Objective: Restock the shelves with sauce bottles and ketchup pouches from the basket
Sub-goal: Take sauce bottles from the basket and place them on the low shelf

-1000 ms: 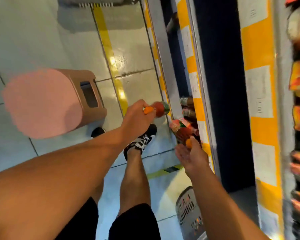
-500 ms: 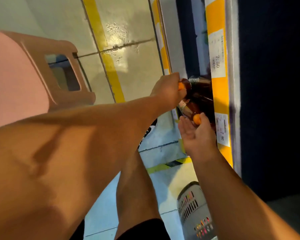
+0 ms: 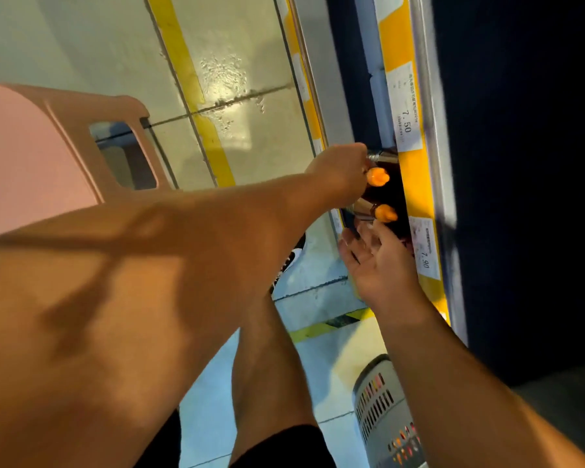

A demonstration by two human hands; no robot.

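Two dark sauce bottles with orange caps lie at the lower shelf's front, behind its yellow price strip (image 3: 416, 184). My left hand (image 3: 338, 173) grips the upper sauce bottle (image 3: 379, 177) at its neck, with the cap sticking out past my fingers. The second bottle (image 3: 385, 212) sits just below it. My right hand (image 3: 379, 265) is under that cap with the palm up and the fingers spread, holding nothing. The grey basket (image 3: 379, 417) stands on the floor at the lower right, with coloured packs showing through its slots.
A pink plastic stool (image 3: 48, 146) stands on the floor at the left. My legs and one black shoe (image 3: 291, 255) are beneath my arms. Yellow floor tape (image 3: 196, 89) runs along the aisle. Dark shelf space fills the right side.
Both hands carried their bottles right, into the shelf front. My right hand has opened and dropped slightly below its bottle's cap. The view tilted closer to the shelf.
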